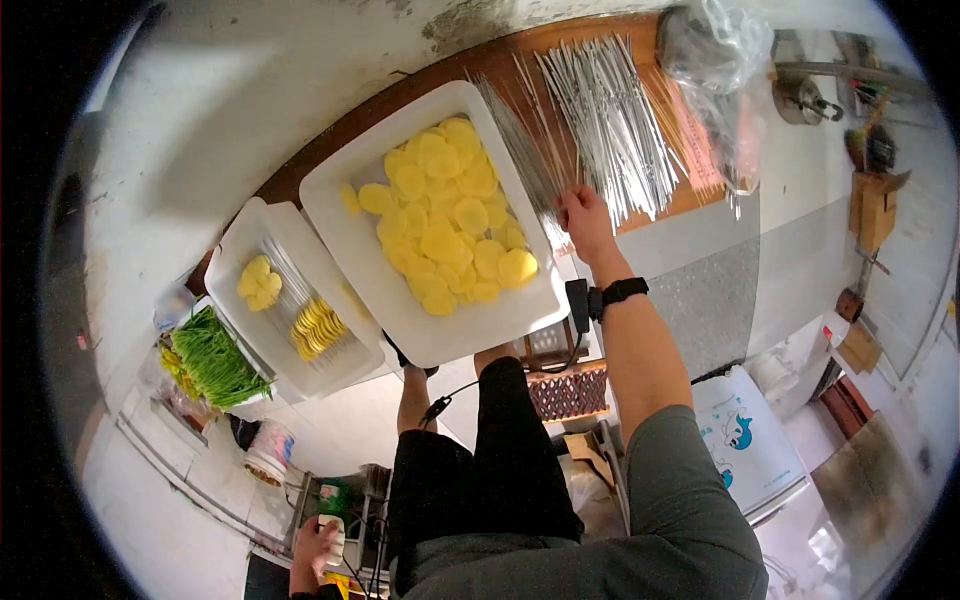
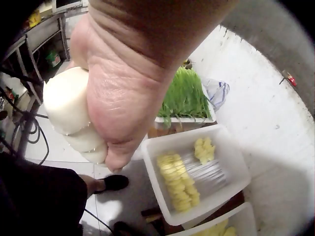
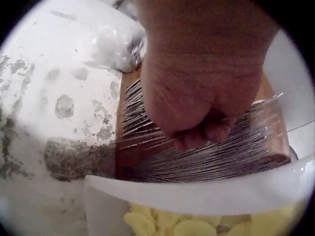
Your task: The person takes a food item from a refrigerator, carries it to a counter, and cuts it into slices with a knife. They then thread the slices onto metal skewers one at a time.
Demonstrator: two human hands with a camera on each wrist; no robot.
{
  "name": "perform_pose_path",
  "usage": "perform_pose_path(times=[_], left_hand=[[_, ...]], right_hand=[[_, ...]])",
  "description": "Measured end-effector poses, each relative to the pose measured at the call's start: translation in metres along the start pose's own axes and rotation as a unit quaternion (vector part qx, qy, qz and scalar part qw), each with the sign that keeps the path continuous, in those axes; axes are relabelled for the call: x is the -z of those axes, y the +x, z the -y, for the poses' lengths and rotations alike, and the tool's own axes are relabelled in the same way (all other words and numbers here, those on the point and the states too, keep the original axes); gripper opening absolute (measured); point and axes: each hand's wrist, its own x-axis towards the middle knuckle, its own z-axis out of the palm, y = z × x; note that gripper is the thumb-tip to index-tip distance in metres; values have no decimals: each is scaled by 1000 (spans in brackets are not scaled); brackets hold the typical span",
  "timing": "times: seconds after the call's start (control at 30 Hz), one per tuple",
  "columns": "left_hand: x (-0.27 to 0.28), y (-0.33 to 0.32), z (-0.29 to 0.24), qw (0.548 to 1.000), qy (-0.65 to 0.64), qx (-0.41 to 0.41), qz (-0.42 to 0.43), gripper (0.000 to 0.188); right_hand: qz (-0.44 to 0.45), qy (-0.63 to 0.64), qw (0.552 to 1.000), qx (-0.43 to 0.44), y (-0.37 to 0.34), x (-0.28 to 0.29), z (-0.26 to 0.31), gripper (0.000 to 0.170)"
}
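Observation:
Thick white round slices point(image 2: 69, 101), stacked together, are gripped in my left hand point(image 2: 123, 93), which hangs low at the bottom left of the head view point(image 1: 316, 545). My right hand point(image 1: 587, 222) is over the thin metal skewers point(image 3: 206, 164) beside the large white tub point(image 1: 430, 340). In the right wrist view the fingers of this hand point(image 3: 202, 98) are curled, and a thin skewer appears pinched at their tips. Yellow round slices point(image 1: 440, 245) lie loose in the large tub. A smaller white tub point(image 2: 155, 189) holds threaded yellow slices point(image 2: 177, 184) on skewers.
A wide bundle of skewers point(image 1: 605, 130) lies on the brown board point(image 1: 640, 40), with a clear plastic bag point(image 1: 715, 50) at its right. Green vegetables point(image 1: 212, 360) fill a tray at the far left. A wall point(image 2: 275, 113) runs behind the tubs.

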Motion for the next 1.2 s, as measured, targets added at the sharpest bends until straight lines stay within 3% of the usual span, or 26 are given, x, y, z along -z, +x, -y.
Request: perform_pose_path(times=[0.07, 0.13, 0.17, 0.23, 0.27, 0.3, 0.33, 0.37, 0.47, 0.5, 0.53, 0.57, 0.63, 0.67, 0.73, 0.77, 0.83, 0.87, 1.0, 1.2], left_hand=[[3, 4, 4, 997, 69, -44, 6, 35], [0, -1, -2, 988, -133, 41, 70, 36], [-4, -5, 0, 988, -134, 42, 70, 36], [-64, -53, -28, 993, 67, -79, -48, 36], [-46, -38, -19, 994, 66, -79, -48, 36], [-14, -12, -4, 998, -61, -11, 20, 35], [4, 3, 6, 977, -188, 57, 87, 35], [3, 3, 5, 976, -189, 56, 88, 35], [-22, -20, -9, 993, -98, 45, 47, 33], [-46, -42, -20, 1000, 7, -20, 18, 33], [-59, -53, -24, 990, 112, -86, -12, 33], [-48, -42, -19, 990, 111, -90, -9, 33], [-24, -15, -11, 998, -62, 2, 25, 35], [-19, -9, -9, 998, -62, -4, 30, 35], [-24, -8, -17, 987, 125, -98, -9, 39], [-29, -11, -20, 987, 123, -106, -4, 39], [-57, -40, -41, 972, 119, -199, -38, 41], [-68, -64, -59, 958, 219, -164, -92, 41], [-60, -65, -63, 926, 227, -295, -64, 41], [-40, -90, -88, 892, 209, -400, -30, 41]], right_hand=[[-4, 12, 1000, -24, -2, -2, 1, 20], [4, 8, 999, -31, 1, -1, 0, 20], [12, 5, 999, -37, 1, -1, -1, 20], [-1, 12, 999, -37, 1, -4, -4, 21], [-16, 19, 999, -36, 1, -5, -5, 22], [-15, 18, 999, -35, 5, -3, -12, 22], [-42, -92, 995, 13, 12, 1, -24, 19], [-67, -201, 975, 61, 16, 3, -30, 16], [-80, -282, 953, 74, 10, 4, -22, 17], [-80, -282, 953, 76, 5, 5, -15, 17], [-47, -197, 978, 44, -2, 6, -8, 16], [-13, -111, 994, 12, -12, 7, -1, 16], [-7, -53, 998, 15, -34, 9, 7, 17], [0, 4, 1000, 15, -46, 11, 13, 18], [29, 57, 998, -4, -75, 15, 28, 13], [44, 89, 995, -12, -90, 16, 34, 13], [56, 128, 990, -13, -126, 15, 49, 12], [68, 168, 983, -23, -144, 14, 57, 11], [98, 229, 969, -10, -208, 12, 81, 9], [116, 320, 940, 33, -312, -11, 116, 7]])
